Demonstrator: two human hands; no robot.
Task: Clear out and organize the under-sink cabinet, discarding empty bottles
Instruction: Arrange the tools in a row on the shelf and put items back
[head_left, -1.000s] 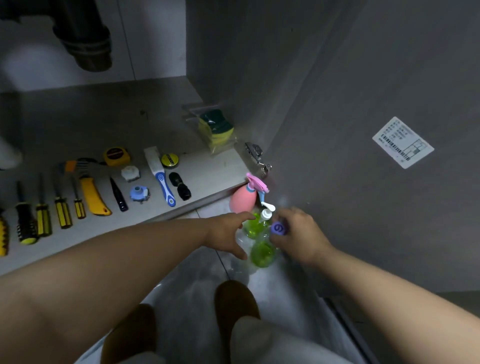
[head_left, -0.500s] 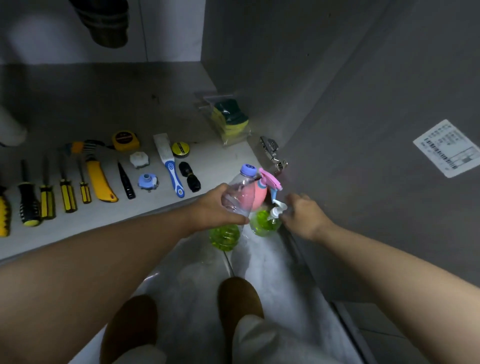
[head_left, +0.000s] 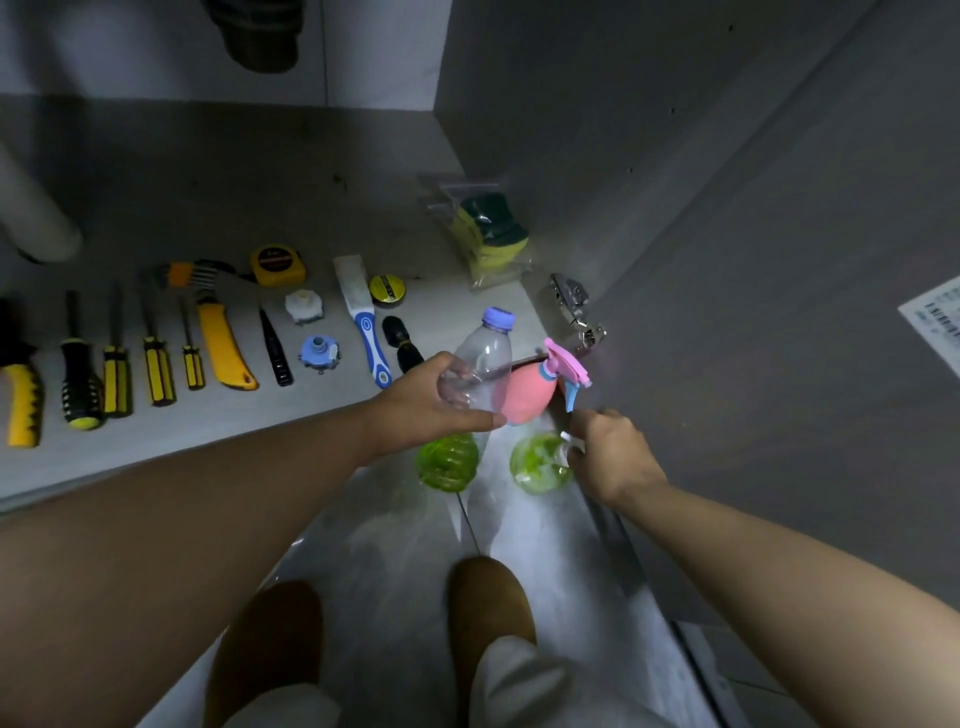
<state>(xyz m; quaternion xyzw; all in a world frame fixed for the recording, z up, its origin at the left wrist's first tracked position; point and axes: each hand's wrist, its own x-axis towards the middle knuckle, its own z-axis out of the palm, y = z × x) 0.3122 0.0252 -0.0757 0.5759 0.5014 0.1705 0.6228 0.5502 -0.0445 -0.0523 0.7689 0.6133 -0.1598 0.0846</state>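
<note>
We see four screwdrivers (head_left: 156, 376) lying side by side on the cabinet floor (head_left: 322, 171), with a yellow knife (head_left: 226, 348) just to their right. Behind them lies a tape measure (head_left: 277, 265). Further right, a blue-handled scraper (head_left: 369, 338) lies beside a small yellow-black roll (head_left: 387, 288). A bag of sponges (head_left: 491, 234) sits at the floor's right edge, near a metal hinge (head_left: 571, 306). A dark drainpipe (head_left: 260, 41) hangs above. A barcode label (head_left: 935, 317) sticks to the grey panel (head_left: 779, 260). Two brown shoes (head_left: 488, 603) stand on the tiles (head_left: 545, 540).
</note>
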